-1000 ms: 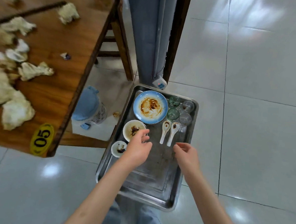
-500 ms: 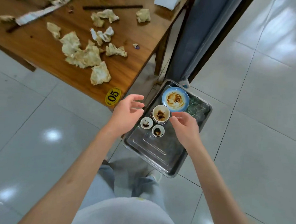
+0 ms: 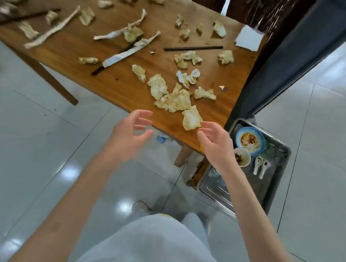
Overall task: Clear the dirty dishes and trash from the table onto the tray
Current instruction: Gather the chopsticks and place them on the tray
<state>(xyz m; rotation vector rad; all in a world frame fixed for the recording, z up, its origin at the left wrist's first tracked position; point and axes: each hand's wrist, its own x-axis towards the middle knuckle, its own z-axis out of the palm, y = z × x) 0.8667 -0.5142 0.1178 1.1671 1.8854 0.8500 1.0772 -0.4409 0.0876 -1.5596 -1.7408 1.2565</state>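
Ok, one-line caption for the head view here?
Both empty hands, left hand and right hand, reach toward crumpled napkins on the wooden table; dirty dishes sit on the steel tray.

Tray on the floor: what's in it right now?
In the tray: a blue plate with sauce stains, a white bowl, two white spoons and some glasses. The right hand and forearm cover its left part, so anything there is hidden.
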